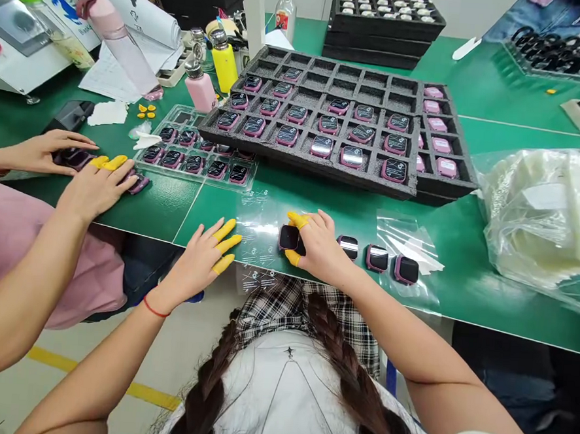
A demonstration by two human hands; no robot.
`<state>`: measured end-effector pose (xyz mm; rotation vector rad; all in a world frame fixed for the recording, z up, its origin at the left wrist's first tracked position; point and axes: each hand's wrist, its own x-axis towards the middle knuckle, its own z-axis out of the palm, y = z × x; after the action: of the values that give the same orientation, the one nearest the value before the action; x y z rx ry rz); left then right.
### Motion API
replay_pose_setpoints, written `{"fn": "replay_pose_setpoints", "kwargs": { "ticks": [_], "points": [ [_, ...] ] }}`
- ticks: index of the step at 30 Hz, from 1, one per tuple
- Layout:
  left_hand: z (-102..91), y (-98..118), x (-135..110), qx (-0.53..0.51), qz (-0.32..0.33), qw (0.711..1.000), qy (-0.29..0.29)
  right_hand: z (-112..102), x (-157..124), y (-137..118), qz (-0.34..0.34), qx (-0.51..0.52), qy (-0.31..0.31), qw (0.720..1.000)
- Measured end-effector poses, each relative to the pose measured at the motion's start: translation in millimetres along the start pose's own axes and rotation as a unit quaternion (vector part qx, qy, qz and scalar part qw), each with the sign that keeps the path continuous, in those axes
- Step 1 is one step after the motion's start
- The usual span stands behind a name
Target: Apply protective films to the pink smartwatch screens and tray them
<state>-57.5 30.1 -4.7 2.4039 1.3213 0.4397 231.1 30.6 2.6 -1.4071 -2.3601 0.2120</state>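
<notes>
My right hand (320, 246), with yellow finger cots on thumb and forefinger, is closed on a small dark smartwatch body (289, 238) near the front edge of the green table (463, 280). My left hand (203, 259) lies open with its fingers spread, yellow cots on three fingertips, touching the edge of a clear plastic sheet (260, 223). Three more watch bodies with pink rims (376, 258) lie in a row just right of my right hand, partly on a clear plastic bag (406, 240).
A black foam tray (317, 163) holds several pink watch bodies. A clear tray (194, 172) of watches sits to its left, where a co-worker's two hands (95, 185) rest on watches. A heap of plastic bags (540, 213) lies at right. Bottles (224, 62) stand behind.
</notes>
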Motion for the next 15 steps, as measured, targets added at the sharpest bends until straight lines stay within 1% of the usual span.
{"fn": "replay_pose_setpoints", "kwargs": {
  "ticks": [2, 4, 5, 7, 9, 10, 12, 13, 15],
  "points": [
    [6.3, -2, -20, -0.040, -0.059, 0.993, 0.090, 2, -1, -1, -0.015, 0.014, -0.004, 1.000],
    [19.7, 2, -33, -0.084, -0.127, 0.972, 0.180, 4, 0, -1, -0.024, 0.015, -0.030, 0.999],
    [27.9, 7, -36, -0.109, -0.152, 0.961, 0.204, 4, 0, -1, -0.027, 0.015, -0.045, 0.998],
    [43.6, 19, -33, -0.179, -0.178, 0.945, 0.210, 2, -2, -2, -0.030, 0.009, -0.058, 0.998],
    [52.9, 34, -24, -0.258, -0.180, 0.930, 0.193, -3, -7, -7, -0.041, -0.007, -0.039, 0.998],
    [53.8, 41, -20, -0.291, -0.179, 0.921, 0.189, -5, -12, -11, -0.058, -0.013, -0.026, 0.998],
    [48.7, 54, -18, -0.334, -0.184, 0.903, 0.196, -4, -22, -22, -0.118, -0.015, -0.007, 0.993],
    [43.8, 59, -21, -0.350, -0.192, 0.892, 0.210, -1, -28, -29, -0.153, -0.014, -0.003, 0.988],
    [33.3, 68, -36, -0.376, -0.208, 0.867, 0.253, 9, -37, -41, -0.209, -0.021, 0.011, 0.978]
  ]
}}
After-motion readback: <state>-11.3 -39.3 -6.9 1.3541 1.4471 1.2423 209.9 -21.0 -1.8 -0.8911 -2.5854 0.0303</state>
